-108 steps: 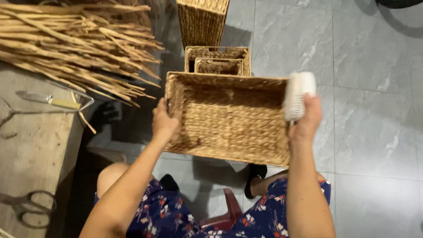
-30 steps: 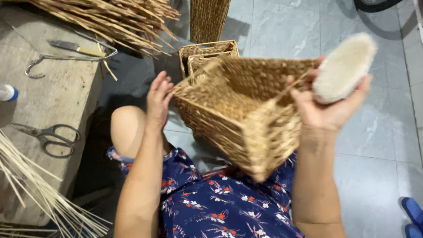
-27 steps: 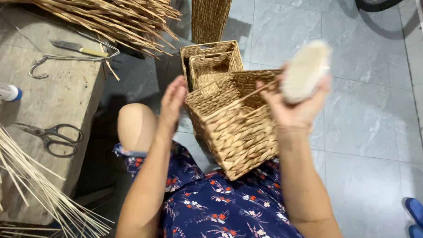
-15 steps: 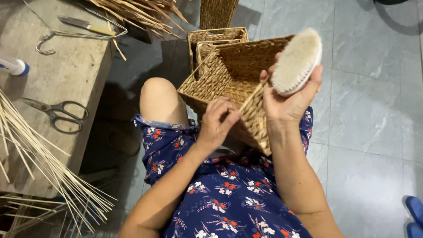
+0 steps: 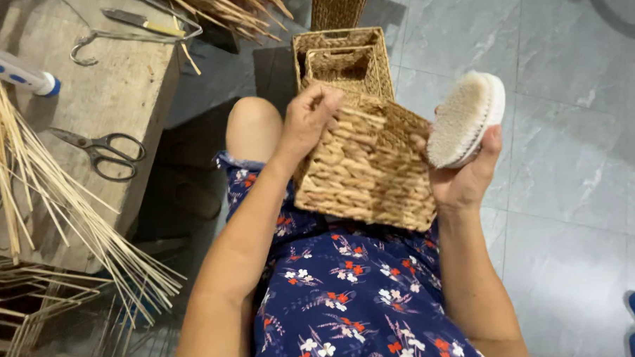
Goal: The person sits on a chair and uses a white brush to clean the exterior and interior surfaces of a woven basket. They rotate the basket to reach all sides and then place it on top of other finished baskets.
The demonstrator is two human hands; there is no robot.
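Fingers [image 5: 313,100] of your left hand [image 5: 308,122] now pinch the basket [image 5: 363,173] rim at 11 o'clock, basket flipped since; right hand [image 5: 462,177] grips the brush [image 5: 465,118].

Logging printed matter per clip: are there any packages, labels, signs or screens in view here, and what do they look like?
No packages, signs or screens.
White tube-shaped item: top left on the wooden bench, with blue label patches and a blue end.
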